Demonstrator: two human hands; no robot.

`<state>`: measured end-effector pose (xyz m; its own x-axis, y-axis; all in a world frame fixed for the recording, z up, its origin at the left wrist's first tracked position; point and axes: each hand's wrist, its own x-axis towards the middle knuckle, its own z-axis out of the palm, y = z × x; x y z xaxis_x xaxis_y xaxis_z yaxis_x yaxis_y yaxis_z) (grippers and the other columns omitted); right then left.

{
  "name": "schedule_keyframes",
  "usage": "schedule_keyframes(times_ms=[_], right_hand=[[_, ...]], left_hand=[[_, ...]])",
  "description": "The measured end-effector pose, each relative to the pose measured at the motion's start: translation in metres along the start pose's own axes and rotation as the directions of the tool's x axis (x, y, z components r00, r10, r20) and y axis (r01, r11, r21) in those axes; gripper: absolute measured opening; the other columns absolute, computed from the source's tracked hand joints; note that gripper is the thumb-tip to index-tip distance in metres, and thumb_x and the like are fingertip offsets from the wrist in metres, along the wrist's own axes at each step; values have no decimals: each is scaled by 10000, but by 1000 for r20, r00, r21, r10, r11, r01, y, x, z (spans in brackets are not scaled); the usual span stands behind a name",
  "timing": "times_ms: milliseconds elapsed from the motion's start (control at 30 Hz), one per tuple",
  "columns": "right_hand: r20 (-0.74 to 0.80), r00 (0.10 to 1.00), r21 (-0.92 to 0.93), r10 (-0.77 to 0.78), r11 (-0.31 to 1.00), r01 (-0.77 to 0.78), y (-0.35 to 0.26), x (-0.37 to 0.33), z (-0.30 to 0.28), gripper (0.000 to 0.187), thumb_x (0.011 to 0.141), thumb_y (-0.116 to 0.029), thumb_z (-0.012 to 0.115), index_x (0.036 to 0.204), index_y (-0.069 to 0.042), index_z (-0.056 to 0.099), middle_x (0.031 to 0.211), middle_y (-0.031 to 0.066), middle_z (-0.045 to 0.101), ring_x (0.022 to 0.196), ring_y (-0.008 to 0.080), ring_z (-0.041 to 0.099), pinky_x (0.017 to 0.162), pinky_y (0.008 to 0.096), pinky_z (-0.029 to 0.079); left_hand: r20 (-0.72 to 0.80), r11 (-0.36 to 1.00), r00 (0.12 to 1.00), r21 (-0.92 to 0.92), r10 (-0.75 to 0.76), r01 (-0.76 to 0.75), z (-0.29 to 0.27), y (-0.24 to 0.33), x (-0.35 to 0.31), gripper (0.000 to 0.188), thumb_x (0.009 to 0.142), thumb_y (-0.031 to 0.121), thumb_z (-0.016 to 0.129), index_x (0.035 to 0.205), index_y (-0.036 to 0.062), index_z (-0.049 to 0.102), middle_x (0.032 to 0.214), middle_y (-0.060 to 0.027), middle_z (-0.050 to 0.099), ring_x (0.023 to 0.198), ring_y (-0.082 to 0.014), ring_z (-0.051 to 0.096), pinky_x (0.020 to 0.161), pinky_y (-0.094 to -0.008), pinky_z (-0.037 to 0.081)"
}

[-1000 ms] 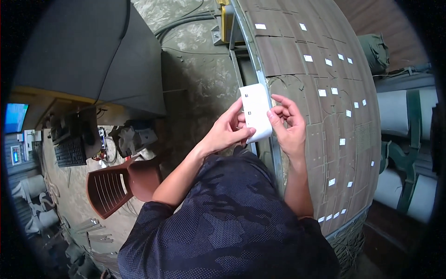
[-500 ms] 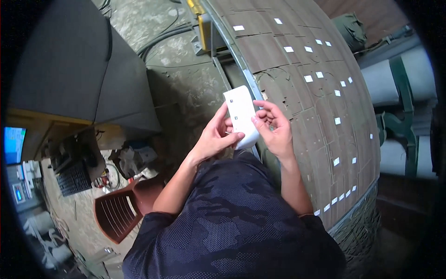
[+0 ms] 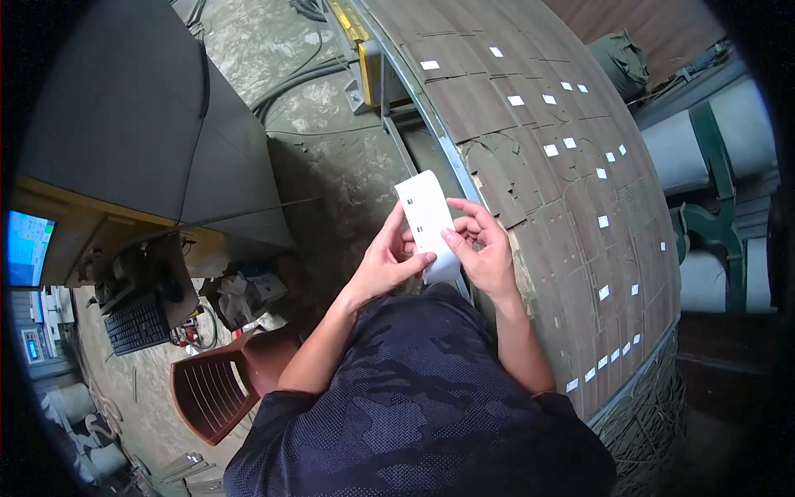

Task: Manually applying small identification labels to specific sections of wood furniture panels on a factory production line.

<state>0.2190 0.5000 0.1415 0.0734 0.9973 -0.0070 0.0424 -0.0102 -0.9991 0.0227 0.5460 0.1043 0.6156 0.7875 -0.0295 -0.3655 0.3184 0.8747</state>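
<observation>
A white strip of labels [image 3: 428,213] with small dark printed marks hangs before my body, its lower end curling. My left hand [image 3: 387,261] grips its left edge, thumb across the front and fingers behind. At the right edge my right hand [image 3: 483,251] pinches the strip, thumb on the front; its index finger sticks out toward the table and the other fingers are curled. To the right lies a broad brown work table [image 3: 538,240] covered with flat cut panels. Several small white labels [image 3: 603,222] lie on those panels.
On the left stand a dark grey cabinet [image 3: 108,108], a lit screen [image 3: 29,248], a black keyboard [image 3: 137,323] and a brown plastic chair [image 3: 219,385]. Cables [image 3: 302,80] cross the floor ahead. Large white rolls [image 3: 725,132] sit by a green frame [image 3: 714,222] at the far right.
The label strip and both hands sit slightly lower in the view. My right thumb has moved a little left and down over the strip's edge. The view itself has shifted slightly.
</observation>
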Motion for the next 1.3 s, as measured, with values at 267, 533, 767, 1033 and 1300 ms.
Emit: schedule_keyframes(times_ms=[267, 533, 767, 1033, 1300], right_hand=[[22, 1000, -75, -4, 997, 6, 5, -2, 15, 474, 976, -41, 716, 1423, -14, 562, 874, -23, 673, 755, 13, 531, 693, 191, 410], [42, 999, -90, 2, 996, 1, 7, -7, 27, 467, 979, -25, 700, 1426, -18, 562, 820, -51, 606, 741, 7, 505, 683, 189, 392], [43, 999, -86, -6, 996, 10, 9, -10, 36, 470, 980, -17, 695, 1430, -11, 559, 822, -46, 603, 761, 16, 522, 706, 193, 414], [42, 999, -71, -27, 997, 29, 3, -9, 47, 472, 977, 21, 680, 1431, 14, 551, 835, -34, 609, 782, 31, 559, 754, 203, 453], [41, 998, -41, -37, 998, 39, 0, -4, 62, 466, 980, 30, 674, 1429, 23, 551, 850, -28, 610, 786, 33, 562, 749, 207, 457]], left_hand=[[-42, 1000, 999, -4, 18, -18, -9, 2, -19, 1061, 920, -57, 720, 1698, 118, 20, 1249, -122, 668, 937, -114, 666, 709, -258, 552], [-21, 1000, 999, -12, 25, -25, -20, 0, -32, 1068, 919, -73, 707, 1698, 123, 2, 1283, -148, 659, 970, -125, 671, 719, -266, 553], [-99, 984, 994, -174, -39, 22, -20, 9, -37, 924, 920, -45, 684, 1672, 59, 156, 1302, -130, 651, 805, -66, 633, 643, -231, 514], [-178, 975, 973, -194, -146, 111, -37, 22, -24, 297, 1041, 214, 637, 1262, 18, 671, 708, 66, 540, 521, -15, 471, 473, -204, 376], [-156, 984, 984, -171, -81, 53, -52, 37, -30, 526, 984, 88, 622, 1493, 2, 521, 1090, -68, 679, 669, -37, 571, 515, -190, 424]])
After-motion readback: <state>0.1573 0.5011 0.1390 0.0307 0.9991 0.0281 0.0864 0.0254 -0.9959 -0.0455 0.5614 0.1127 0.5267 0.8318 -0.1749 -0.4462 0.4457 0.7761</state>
